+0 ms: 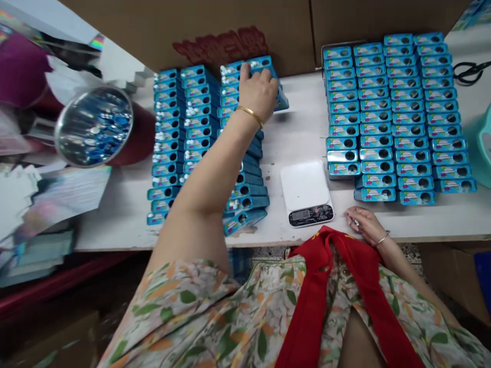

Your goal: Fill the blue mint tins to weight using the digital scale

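My left hand [258, 91] reaches far across the white table and closes its fingers on a blue box [264, 69] at the far end of the left rows of blue boxes [192, 133]. A gold bangle sits on that wrist. My right hand [363, 224] rests near the table's front edge, just right of a white digital scale [306, 191], with its fingers curled; I cannot see anything in them. A second block of blue boxes [399, 112] lies in neat rows at the right.
A round metal bowl [94, 126] of small blue pieces stands at the left, beside stacked glossy sheets. Black scissors [468, 71] lie at the far right. A cardboard wall [230, 25] runs along the back. A teal stool edge [484, 143] shows at right.
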### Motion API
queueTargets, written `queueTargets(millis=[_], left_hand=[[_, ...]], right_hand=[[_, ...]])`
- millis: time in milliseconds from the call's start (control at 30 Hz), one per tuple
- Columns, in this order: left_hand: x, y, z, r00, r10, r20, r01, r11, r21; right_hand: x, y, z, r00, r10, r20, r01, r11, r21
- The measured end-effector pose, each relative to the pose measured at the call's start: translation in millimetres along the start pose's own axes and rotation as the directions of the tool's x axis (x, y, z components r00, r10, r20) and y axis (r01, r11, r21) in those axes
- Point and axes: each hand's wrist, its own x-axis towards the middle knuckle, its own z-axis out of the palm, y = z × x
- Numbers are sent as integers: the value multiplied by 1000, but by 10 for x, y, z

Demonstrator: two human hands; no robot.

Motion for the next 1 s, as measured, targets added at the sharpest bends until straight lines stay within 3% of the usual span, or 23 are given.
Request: queueTargets(millis=[100, 167, 233, 333, 467, 600, 733, 800, 867, 1000], left_hand=[[-588, 572, -347, 986, 94, 134, -113, 984, 136], [-966, 963, -447, 973, 158, 169, -184, 972, 149], [-1254, 1269, -396, 961, 210, 179, -235, 963, 130], [-1459, 1504, -143, 954, 234, 190, -262, 954, 142], [-1447, 1531, 111, 967, 185, 177, -209, 970, 126], [-1547, 1481, -18, 995, 96, -31, -97, 995, -27], [-2023, 1503, -261, 977, -56, -206, 22, 986, -166], [-2350, 1529, -227, 968, -119, -223, 79, 980, -181], [-2677, 1533, -37, 963, -172, -207, 128, 970, -208], [-3166, 1461, 598, 944, -286, -166, 232, 930, -287]], right_hand=[[18, 12, -25, 1000, -22, 9, 22, 1000, -16], [32, 22, -39, 999, -40, 22, 40, 999, -29], [44, 28, -47, 998, -61, 30, 62, 997, -39], [53, 33, -53, 994, -100, 37, 102, 994, -43], [68, 34, -75, 990, -129, 56, 132, 990, -48], [89, 29, -107, 988, -143, 64, 146, 988, -49], [98, 28, -106, 983, -170, 65, 174, 983, -59], [91, 29, -87, 980, -187, 64, 192, 977, -92], [67, 20, -54, 982, -184, 51, 190, 970, -150], [-50, -96, 73, 988, -132, 74, 148, 948, -283]])
